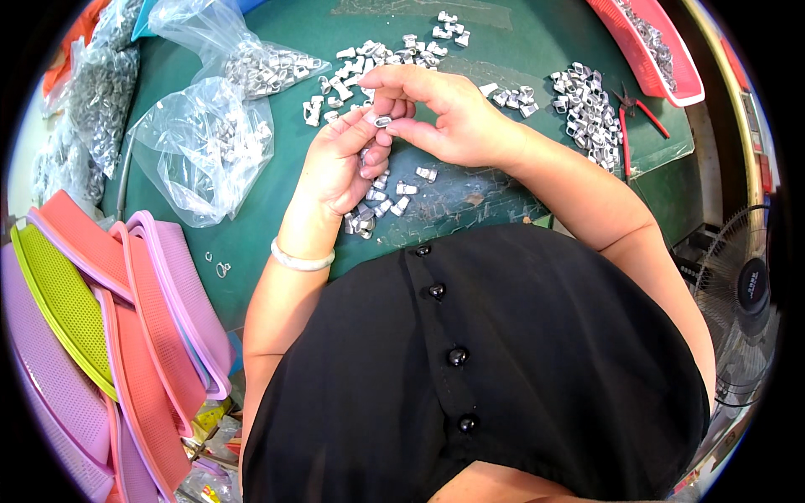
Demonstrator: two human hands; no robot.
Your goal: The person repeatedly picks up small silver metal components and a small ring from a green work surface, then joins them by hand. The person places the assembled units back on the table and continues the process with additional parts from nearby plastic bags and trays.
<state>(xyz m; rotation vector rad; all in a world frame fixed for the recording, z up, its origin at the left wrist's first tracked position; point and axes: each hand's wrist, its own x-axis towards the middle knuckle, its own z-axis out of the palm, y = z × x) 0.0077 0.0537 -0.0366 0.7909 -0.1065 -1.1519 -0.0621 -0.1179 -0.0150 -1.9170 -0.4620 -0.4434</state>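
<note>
Above the near part of the green table, my two hands meet around a small silvery oval metal piece (pixel 383 121). My left hand (pixel 340 163) pinches it between thumb and forefinger, its other fingers curled in. From the right, my right hand (pixel 453 117) has its thumb tip against the same piece, with the forefinger arched above. Below my hands lie several loose metal pieces (pixel 402 189). A larger heap of them (pixel 369 57) spreads just beyond my hands. Another dense heap (pixel 587 117) sits to the right, with a smaller group (pixel 513 99) beside it.
Red-handled pliers (pixel 626 126) lie near a pink basket (pixel 679 80) of metal parts at the right. Clear plastic bags (pixel 205 180) with pieces rest on the table's left. Stacked coloured plastic baskets (pixel 172 310) stand at lower left. A fan (pixel 738 293) is at far right.
</note>
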